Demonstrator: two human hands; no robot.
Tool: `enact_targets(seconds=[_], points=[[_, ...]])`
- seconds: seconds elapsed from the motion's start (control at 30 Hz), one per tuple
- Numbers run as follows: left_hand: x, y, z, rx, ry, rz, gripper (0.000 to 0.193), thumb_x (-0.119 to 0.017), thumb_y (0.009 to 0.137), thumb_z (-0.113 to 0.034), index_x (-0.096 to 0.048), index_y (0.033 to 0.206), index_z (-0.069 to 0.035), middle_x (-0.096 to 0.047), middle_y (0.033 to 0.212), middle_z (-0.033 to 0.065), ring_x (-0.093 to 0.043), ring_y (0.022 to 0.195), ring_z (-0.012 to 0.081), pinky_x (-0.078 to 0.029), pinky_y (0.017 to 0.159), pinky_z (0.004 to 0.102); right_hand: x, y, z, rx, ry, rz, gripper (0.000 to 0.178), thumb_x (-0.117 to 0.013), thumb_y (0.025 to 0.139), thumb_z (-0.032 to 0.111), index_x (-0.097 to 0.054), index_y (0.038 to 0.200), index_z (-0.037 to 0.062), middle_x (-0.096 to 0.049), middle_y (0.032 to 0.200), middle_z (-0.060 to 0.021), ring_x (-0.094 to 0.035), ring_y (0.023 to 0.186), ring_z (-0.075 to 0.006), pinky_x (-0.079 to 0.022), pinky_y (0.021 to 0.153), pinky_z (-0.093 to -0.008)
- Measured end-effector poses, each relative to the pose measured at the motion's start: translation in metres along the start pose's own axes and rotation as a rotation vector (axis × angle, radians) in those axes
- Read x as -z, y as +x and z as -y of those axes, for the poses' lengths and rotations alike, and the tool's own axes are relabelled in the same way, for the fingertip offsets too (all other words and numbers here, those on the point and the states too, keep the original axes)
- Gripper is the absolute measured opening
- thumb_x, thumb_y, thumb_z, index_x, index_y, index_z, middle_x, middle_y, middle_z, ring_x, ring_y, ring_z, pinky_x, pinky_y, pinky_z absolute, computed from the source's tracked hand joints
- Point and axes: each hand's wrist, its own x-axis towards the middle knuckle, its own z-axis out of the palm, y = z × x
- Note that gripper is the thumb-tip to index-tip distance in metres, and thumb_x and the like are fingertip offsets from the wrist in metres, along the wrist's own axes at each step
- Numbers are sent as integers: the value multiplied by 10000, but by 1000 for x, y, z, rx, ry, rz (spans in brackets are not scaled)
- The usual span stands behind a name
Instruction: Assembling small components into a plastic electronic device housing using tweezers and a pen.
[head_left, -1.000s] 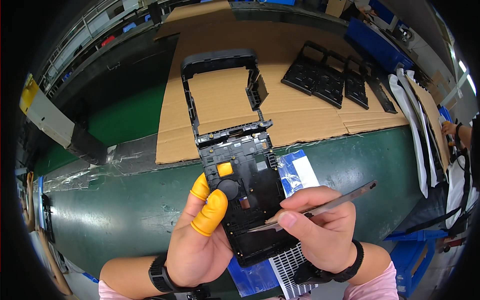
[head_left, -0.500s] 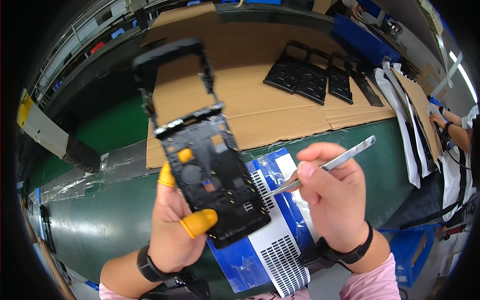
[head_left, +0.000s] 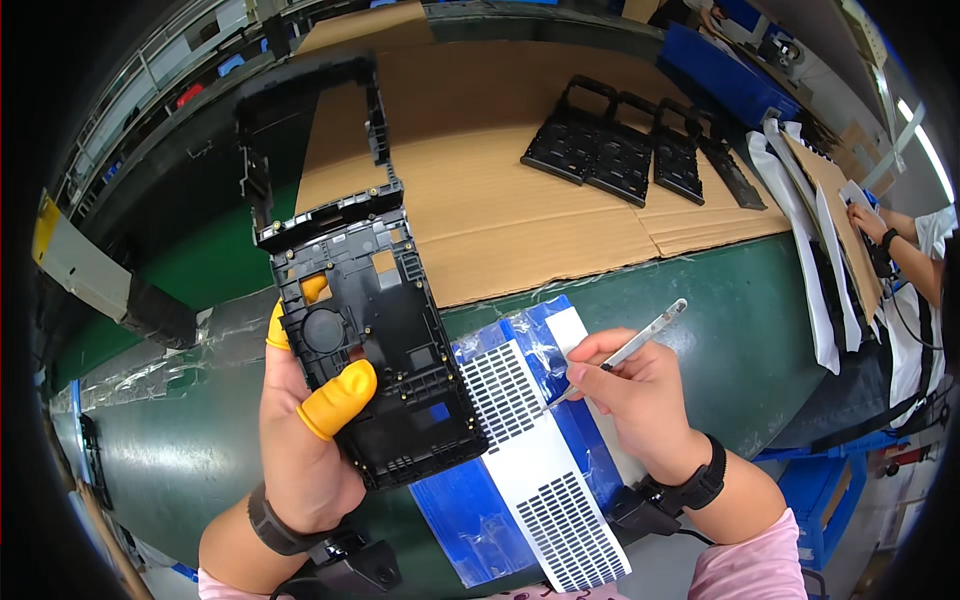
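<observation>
My left hand (head_left: 302, 450), with yellow finger cots on its thumb and a finger, is closed on the lower left edge of a black plastic device housing (head_left: 398, 325). The housing is held up at a tilt, its open loop-shaped frame pointing away from me. In my right hand (head_left: 645, 400) a pair of metal tweezers (head_left: 648, 332) is pinched like a pen, tips down over a white sheet of small black stickers (head_left: 530, 462). Whether the tips touch a sticker is too small to tell. That sheet lies on a blue taped board (head_left: 470, 525), partly behind the housing's lower end.
Several similar black housings (head_left: 618, 160) lie on brown cardboard (head_left: 480, 230) across the green table (head_left: 170, 440). A blue bin (head_left: 730, 80) stands at the far right, near white bags and upright cardboard. Another person's hands (head_left: 872, 222) are at the right edge.
My left hand has moved the housing left, uncovering more of the sticker sheet. My right hand has shifted slightly left and down, with the tweezers now over the uncovered stickers.
</observation>
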Motion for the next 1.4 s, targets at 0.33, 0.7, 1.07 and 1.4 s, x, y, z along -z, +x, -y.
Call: enact_targets(seconds=[0.33,0.7,1.07,1.4], points=[[7,3,3,159,-235,-12,358,-409,902,-282,-368,1196,-82,-518,1067,93,-554,915,204,-485,781,366,-1,-2,3,-6,-11,19,125,-575,749,-46,-585,871,-17,-594,718,-51,-564,630,-78,-439,557,-184],[-9,-17,12,307,-212,111,372,-423,884,-224,-355,1219,-76,-481,1156,101,-498,1029,224,-425,872,377,-50,-22,43,276,120,152,166,-596,767,-41,-565,929,-26,-592,817,-57,-552,703,-63,-430,580,-171],[-7,-27,18,363,-382,136,364,-427,889,-113,-341,1243,-89,-464,1166,85,-478,1033,192,-409,882,349,-56,-28,20,246,239,105,168,-604,773,-15,-561,935,-23,-587,815,-56,-552,709,-64,-436,598,-172],[-7,-28,19,341,-378,152,362,-427,889,-114,-340,1239,-78,-459,1175,96,-472,1053,203,-398,898,360,-56,-27,19,262,216,106,158,-608,772,-12,-569,925,-27,-584,808,-48,-539,694,-55,-425,588,-169]])
